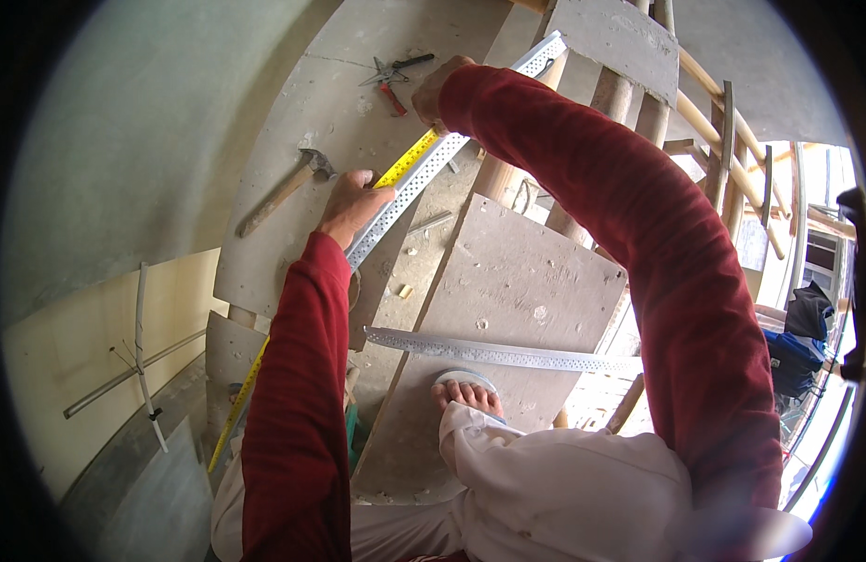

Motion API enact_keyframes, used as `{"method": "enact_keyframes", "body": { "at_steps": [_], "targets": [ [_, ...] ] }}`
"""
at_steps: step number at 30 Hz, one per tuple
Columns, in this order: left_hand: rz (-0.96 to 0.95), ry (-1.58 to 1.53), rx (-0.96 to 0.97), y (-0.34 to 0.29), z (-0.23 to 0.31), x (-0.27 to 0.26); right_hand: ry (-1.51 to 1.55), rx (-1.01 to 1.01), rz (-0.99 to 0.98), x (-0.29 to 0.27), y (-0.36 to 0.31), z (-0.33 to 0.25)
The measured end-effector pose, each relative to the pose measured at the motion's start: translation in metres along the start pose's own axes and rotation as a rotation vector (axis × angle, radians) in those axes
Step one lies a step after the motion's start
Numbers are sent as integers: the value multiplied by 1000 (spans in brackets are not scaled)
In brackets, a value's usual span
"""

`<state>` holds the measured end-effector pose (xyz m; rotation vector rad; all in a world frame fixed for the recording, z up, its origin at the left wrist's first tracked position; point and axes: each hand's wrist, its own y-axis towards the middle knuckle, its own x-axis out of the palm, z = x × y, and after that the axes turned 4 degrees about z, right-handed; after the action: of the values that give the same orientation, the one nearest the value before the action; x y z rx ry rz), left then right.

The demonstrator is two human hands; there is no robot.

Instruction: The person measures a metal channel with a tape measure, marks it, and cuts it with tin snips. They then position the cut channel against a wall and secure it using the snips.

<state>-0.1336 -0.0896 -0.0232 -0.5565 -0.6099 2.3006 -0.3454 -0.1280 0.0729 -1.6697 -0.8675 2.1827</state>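
Observation:
A perforated metal corner bead (409, 184) slants from my left forearm up and to the right, past both hands. A yellow measuring tape (407, 159) is stretched along its upper side. My left hand (355, 208) is closed on the tape at the bead's edge, thumb on top. Farther up, my right hand (439, 91) is curled where the tape reaches it beside the bead; its fingertips are mostly hidden. More yellow tape (244, 393) runs down to the left of my left sleeve. The tape's case cannot be seen.
A claw hammer (285, 194) and red-and-black-handled snips (388, 75) lie on the far board (358, 51). A second perforated bead (508, 354) crosses the board by my sandalled foot (470, 395). Gaps show between boards over round wooden poles (609, 98). A grey wall (133, 140) stands left.

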Motion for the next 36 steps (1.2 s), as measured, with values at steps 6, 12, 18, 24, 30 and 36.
{"method": "enact_keyframes", "body": {
  "at_steps": [6,12,18,24,30,36],
  "targets": [
    [28,58,21,4,-2,2,-44,24,-116,-1,-2,0],
    [21,28,35,1,-1,4,-30,-37,-76,0,-2,4],
    [11,79,68,4,-3,2,-21,-71,-66,3,-1,6],
    [13,30,117,4,-9,1,-21,-97,-54,4,-1,6],
    [60,80,109,0,-10,-3,-31,-101,-37,3,3,1],
    [231,90,152,4,-22,-9,10,88,-63,-1,10,-15]
  ]
}}
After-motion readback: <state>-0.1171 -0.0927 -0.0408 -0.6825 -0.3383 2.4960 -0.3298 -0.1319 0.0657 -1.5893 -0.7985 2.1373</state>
